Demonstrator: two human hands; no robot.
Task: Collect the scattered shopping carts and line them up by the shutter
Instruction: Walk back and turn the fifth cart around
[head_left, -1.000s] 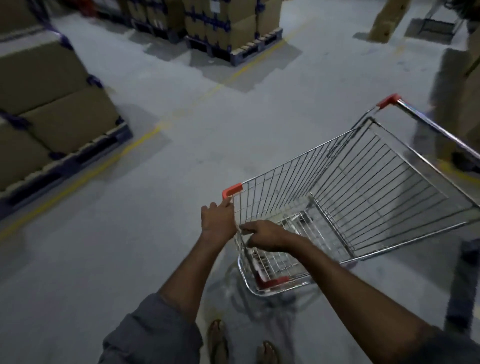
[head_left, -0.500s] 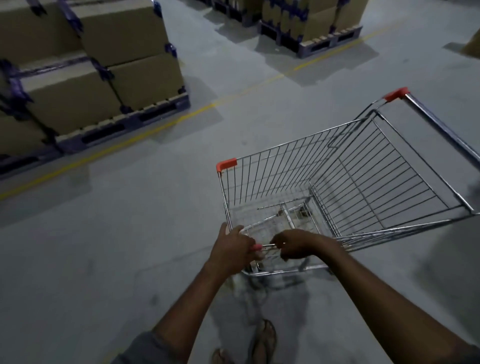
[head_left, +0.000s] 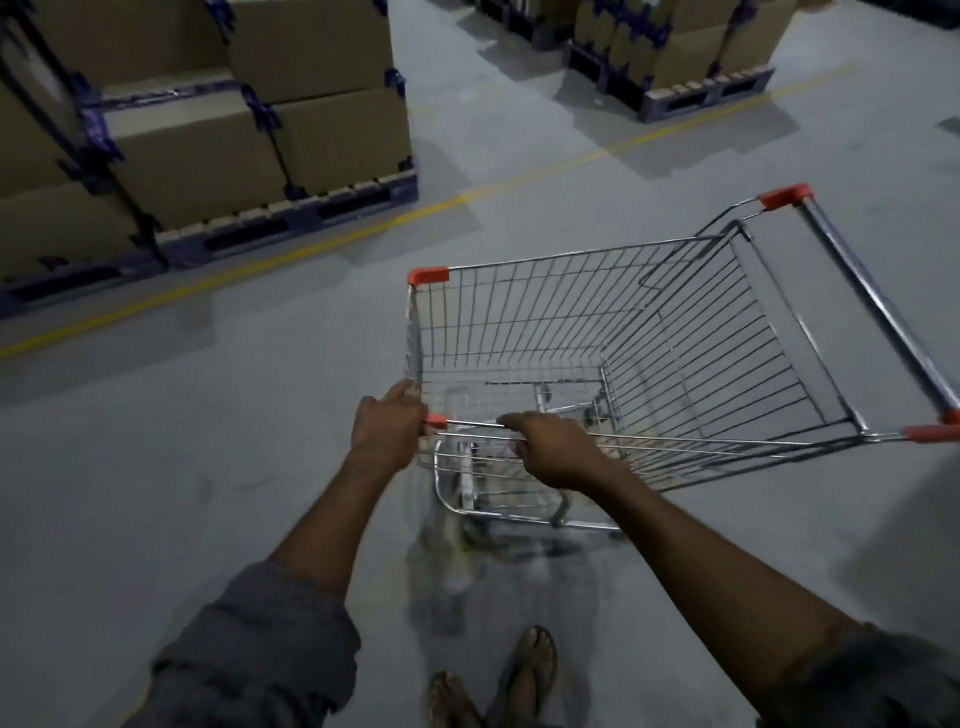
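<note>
Now both hands grip the front end of a wire shopping cart on a dim warehouse floor. The left hand is closed around the near corner of the basket rim, by a red corner cap, and the right hand is curled over the top wire of the same rim, just beside it. A second earlier the left hand only touched the upper corner and the right hand reached down inside the basket; since then both have settled onto the rim and the cart has swung round, so that its push bar now points away to the right. The stacked cardboard boxes on a pallet have come nearer into view at the left, behind a yellow floor line, which suggests the person has turned with the cart. The cart's lower frame and wheels are blurred, so it is probably rolling. A sandalled foot shows below. No shutter and no other carts are visible, so this cart is probably in transit, with lining up yet to come.
</note>
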